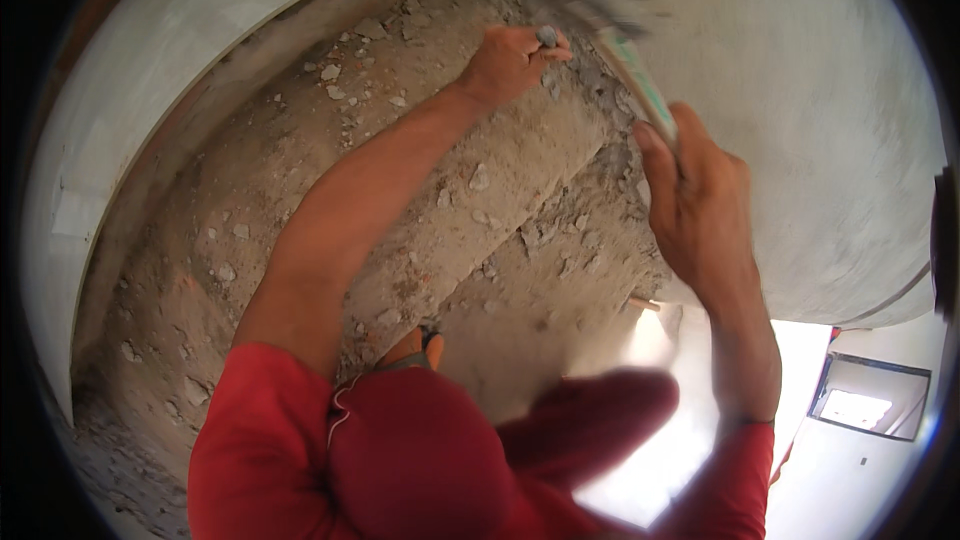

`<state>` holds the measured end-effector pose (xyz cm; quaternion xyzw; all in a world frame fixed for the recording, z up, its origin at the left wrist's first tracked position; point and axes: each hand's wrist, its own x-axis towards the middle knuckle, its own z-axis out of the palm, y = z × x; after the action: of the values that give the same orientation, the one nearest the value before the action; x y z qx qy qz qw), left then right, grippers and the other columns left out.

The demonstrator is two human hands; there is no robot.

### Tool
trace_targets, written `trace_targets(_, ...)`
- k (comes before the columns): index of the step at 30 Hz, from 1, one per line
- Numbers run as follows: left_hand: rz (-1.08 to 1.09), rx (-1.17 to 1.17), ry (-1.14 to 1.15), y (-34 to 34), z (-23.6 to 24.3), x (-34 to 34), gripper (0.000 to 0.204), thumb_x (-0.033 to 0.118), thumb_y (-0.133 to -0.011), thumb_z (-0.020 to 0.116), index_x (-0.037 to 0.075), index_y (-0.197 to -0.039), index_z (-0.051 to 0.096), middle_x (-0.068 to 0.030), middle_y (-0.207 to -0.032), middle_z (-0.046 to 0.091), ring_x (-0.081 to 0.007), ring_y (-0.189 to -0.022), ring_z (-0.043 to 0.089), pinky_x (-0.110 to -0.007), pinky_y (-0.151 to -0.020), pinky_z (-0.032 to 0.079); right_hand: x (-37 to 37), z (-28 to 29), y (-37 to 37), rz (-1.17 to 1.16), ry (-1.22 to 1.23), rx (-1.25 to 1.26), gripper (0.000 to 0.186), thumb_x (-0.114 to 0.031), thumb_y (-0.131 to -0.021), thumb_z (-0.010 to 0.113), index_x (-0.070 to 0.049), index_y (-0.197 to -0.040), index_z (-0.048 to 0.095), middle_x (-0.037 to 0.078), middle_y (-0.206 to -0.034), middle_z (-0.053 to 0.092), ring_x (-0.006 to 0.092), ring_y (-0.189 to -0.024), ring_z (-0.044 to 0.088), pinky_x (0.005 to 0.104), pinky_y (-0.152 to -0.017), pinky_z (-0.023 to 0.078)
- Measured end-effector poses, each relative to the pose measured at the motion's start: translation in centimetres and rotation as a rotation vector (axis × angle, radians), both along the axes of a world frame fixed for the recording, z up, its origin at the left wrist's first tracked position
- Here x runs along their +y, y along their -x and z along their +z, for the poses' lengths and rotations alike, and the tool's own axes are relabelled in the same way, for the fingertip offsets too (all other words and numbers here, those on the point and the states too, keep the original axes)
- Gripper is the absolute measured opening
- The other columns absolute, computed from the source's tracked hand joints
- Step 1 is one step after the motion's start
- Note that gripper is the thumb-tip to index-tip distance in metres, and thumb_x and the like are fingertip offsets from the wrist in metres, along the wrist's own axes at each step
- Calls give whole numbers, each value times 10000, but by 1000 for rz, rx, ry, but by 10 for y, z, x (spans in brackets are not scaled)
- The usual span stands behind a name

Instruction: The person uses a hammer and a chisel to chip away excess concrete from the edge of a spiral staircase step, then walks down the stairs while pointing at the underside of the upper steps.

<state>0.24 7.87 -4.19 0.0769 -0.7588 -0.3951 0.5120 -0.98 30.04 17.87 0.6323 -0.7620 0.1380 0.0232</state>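
My left hand [503, 65] is closed around a chisel, whose blunt grey end [547, 36] sticks up out of the fist. The rest of the chisel is hidden by the fingers and the angle. In my right hand [703, 200] is a hammer [638, 78], gripped low on its pale handle with a green mark. Its dark head [580, 2], smeared by motion, is just above and to the right of the chisel's end, apart from it. Both hands are over the corner where the rubble-strewn ledge meets the wall.
A dusty brown ledge [400, 210] with loose mortar chips steps down toward me. The grey plastered wall [800, 120] rises close on the right; a pale curved-looking wall [190, 50] bounds the left. My red-clad knee [640, 400] is below. A dark-framed opening [870, 395] shows at lower right.
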Motion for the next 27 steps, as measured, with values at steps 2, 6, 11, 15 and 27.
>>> trace_targets(2, -22, 82, -1, 3, 8, 0, 67, 70, -934, 690, 31, -986, 705, -105, -791, 746, -150, -554, 642, -329, -511, 513, 1, 2, -1, 72, 107, -23, 208, -210, -1030, 599, -7, -1012, 555, 143, -576, 547, 266, -452, 564, 413, -437, 416)
trace_targets(6, -17, -328, 22, 11, 14, -2, 63, 65, -954, 675, 23, -991, 705, -121, -818, 753, -166, -558, 647, -339, -507, 499, -4, -9, 24, -83, -126, 137, 179, -169, -1011, 624, 0, -981, 574, 151, -592, 556, 283, -470, 587, 417, -461, 437)
trace_targets(11, -80, -98, 19, -11, 15, -11, 124, 97, -951, 696, -12, -1008, 695, -134, -829, 754, -181, -551, 647, -337, -509, 495, -4, 11, -15, -5, 157, -122, 205, -201, -1011, 620, -4, -972, 582, 202, -627, 589, 364, -511, 608, 454, -486, 443)
trace_targets(15, -103, -142, 84, 4, 17, -3, 150, 71, -944, 688, -36, -1049, 692, -130, -848, 760, -192, -585, 688, -335, -533, 540, 10, -29, 42, -60, -14, 154, 179, -162, -1003, 627, 7, -966, 578, 192, -618, 576, 326, -496, 604, 436, -483, 455)
trace_targets(27, -44, -185, 137, -10, 20, -6, 183, 93, -931, 716, -50, -1044, 692, -174, -886, 755, -215, -654, 721, -342, -540, 549, -3, -18, 19, -143, -81, -37, 254, -224, -1020, 604, 3, -916, 563, 224, -618, 596, 387, -527, 631, 441, -500, 486)
